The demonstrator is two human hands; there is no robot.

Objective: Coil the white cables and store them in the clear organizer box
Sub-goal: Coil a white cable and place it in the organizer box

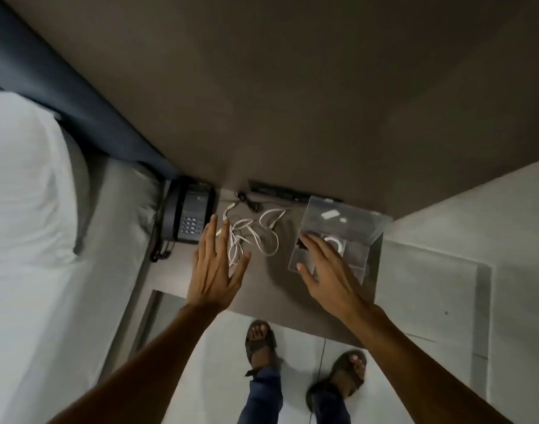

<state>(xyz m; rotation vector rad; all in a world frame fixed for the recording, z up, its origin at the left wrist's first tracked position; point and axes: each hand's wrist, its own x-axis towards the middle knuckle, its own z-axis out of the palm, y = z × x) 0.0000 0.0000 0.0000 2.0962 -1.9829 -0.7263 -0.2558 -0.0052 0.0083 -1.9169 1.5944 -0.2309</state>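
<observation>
Loose white cables lie tangled on the brown bedside table. To their right stands the clear organizer box with its lid raised. A coiled white cable rests in one compartment. My left hand hovers flat, fingers spread, over the left end of the tangle and holds nothing. My right hand is spread over the box's near left compartments, empty, and hides part of them.
A dark desk phone sits at the table's back left, a black cable and a dark power strip along the wall. A bed with a white pillow is on the left. My sandalled feet stand on the tiled floor.
</observation>
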